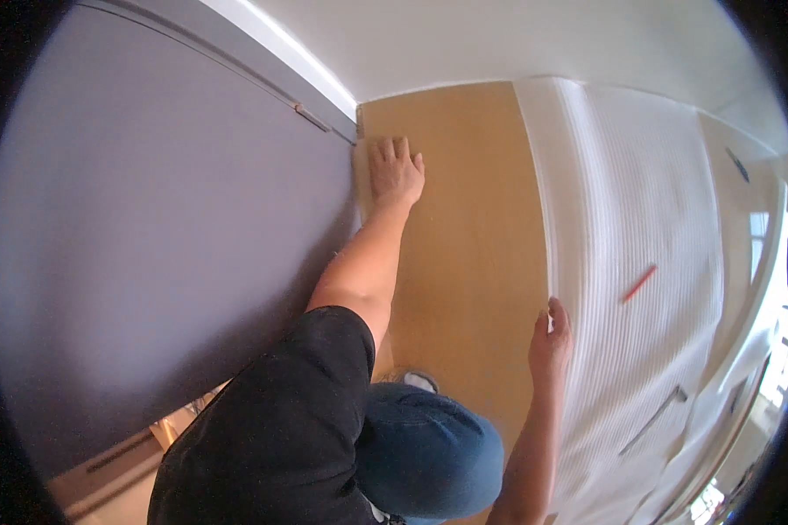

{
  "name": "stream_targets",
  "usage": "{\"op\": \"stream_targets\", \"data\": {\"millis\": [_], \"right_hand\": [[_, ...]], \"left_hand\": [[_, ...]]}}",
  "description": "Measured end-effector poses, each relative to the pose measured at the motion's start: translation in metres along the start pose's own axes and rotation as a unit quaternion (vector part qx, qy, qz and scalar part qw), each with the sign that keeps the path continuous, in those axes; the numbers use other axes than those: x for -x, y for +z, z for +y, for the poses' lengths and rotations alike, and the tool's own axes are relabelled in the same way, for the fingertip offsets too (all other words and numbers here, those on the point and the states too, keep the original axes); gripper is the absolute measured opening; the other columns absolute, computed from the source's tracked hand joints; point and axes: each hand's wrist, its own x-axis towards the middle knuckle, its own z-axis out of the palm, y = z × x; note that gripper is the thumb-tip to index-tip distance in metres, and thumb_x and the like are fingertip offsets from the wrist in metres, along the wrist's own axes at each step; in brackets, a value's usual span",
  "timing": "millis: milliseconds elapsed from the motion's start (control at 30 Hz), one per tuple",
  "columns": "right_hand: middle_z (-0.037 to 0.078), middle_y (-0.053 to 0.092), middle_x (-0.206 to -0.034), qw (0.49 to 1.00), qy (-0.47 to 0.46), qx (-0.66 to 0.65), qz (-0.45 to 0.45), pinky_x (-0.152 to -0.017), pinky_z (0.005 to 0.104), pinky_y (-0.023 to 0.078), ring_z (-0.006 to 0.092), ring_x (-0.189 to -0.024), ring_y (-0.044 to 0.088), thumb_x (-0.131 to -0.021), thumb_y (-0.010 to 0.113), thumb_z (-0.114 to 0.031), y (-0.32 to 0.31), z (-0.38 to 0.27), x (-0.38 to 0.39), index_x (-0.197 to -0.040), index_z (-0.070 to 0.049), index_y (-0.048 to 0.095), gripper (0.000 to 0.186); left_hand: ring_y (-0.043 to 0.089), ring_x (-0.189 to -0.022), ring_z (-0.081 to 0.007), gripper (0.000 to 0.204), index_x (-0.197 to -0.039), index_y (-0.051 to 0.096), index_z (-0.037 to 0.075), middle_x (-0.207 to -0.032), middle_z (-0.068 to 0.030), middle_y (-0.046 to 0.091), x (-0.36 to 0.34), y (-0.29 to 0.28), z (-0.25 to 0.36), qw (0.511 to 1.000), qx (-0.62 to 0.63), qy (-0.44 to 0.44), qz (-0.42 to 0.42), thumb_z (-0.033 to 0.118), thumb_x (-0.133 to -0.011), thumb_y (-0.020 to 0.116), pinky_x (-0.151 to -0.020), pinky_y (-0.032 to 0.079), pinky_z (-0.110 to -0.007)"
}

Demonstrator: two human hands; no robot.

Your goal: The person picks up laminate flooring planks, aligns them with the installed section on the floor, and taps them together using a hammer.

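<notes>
Along the foot of the grey door, my left hand [397,173] lies palm down with its fingers stretched out. It touches a pale strip [363,188] beside the brown floor [473,219]. A white ribbed underlay sheet [643,201] covers the floor to the right, and its smooth left border meets the brown surface. At that border my right hand [552,341] is closed in a pinch, with a bit of white showing between thumb and finger. It looks like the sheet's edge. My bent knee [433,451] in blue trousers is between my arms.
The grey door [166,201] fills the left side, with a metal latch plate [311,117] on its edge. On the sheet lie a red pencil [639,283] and a long-handled metal tool [655,420], perhaps a hammer. A dark, slim tool [738,164] lies farther right. A white wall [517,39] bounds the far side.
</notes>
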Motion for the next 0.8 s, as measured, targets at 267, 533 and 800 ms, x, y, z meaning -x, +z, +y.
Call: {"op": "stream_targets", "data": {"millis": [267, 533, 800], "right_hand": [[0.022, 0.055, -0.143, 0.996, -0.064, 0.061, -0.014, -0.111, 0.0472, 0.044, 0.0403, -0.133, 0.052, -0.101, 0.053, -0.012, 0.061, -0.054, -0.162, -0.136, 0.000, 0.057, 0.038], [0.022, 0.056, -0.138, 0.977, -0.093, 0.169, 0.088, -0.110, 0.0517, 0.040, 0.0418, -0.127, 0.050, -0.100, 0.053, -0.011, 0.106, -0.086, -0.248, -0.134, -0.002, 0.056, 0.036], [0.023, 0.056, -0.137, 0.985, -0.038, 0.150, 0.071, -0.111, 0.0489, 0.039, 0.0398, -0.129, 0.050, -0.102, 0.054, -0.018, 0.126, -0.138, -0.295, -0.127, 0.001, 0.060, 0.032]], "left_hand": [[0.031, -0.146, -0.0434, 0.055, -0.146, 0.048, 0.007, -0.153, -0.0197, 0.041, 0.001, -0.002, 0.010, 0.998, 0.032, 0.023, 0.053, 0.036, -0.099, 0.056, -0.118, 0.024, -0.062], [0.033, -0.145, -0.0449, 0.055, -0.143, 0.051, 0.005, -0.151, -0.0217, 0.042, -0.009, -0.011, 0.013, 0.997, 0.047, 0.032, 0.052, 0.032, -0.096, 0.060, -0.117, 0.024, -0.064], [0.031, -0.147, -0.0416, 0.060, -0.143, 0.052, 0.009, -0.154, -0.0188, 0.040, -0.010, 0.000, 0.009, 0.999, 0.011, 0.014, 0.040, 0.035, -0.092, 0.064, -0.116, 0.026, -0.061]]}}
